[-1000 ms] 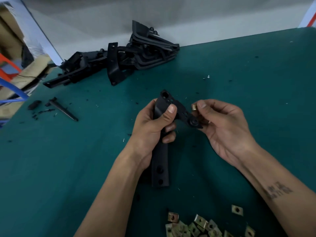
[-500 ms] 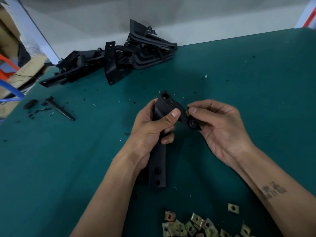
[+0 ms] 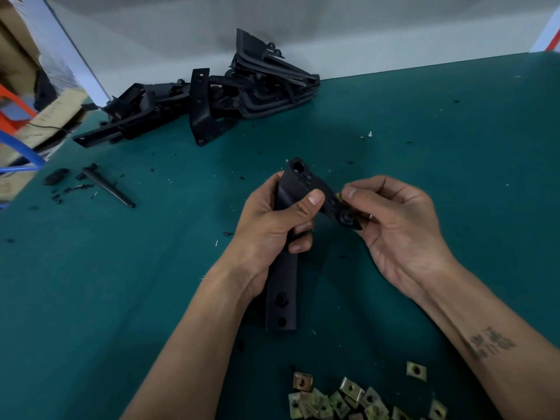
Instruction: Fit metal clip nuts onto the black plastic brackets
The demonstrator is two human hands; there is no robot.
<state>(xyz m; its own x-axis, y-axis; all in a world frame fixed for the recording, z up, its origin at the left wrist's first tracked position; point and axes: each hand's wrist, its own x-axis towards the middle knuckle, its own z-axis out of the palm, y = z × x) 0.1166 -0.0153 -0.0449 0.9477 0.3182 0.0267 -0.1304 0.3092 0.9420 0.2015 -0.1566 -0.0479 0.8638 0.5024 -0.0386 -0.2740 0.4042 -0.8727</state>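
Left hand (image 3: 272, 225) grips matte black bracket (image 3: 283, 286), holes along it; right hand (image 3: 397, 225) pinches brass-toned clip nut (image 3: 340, 197), apparently at bracket's edge. Forearm tattoo (image 3: 489, 344) illegible.

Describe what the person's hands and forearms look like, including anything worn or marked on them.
Both forearms are bare, with no sleeves in view. The left hand and right hand wear no gloves, and no watch or wristband shows. The right forearm carries a dark tattoo of blurred lettering, too unclear to read. Fingernails are short.
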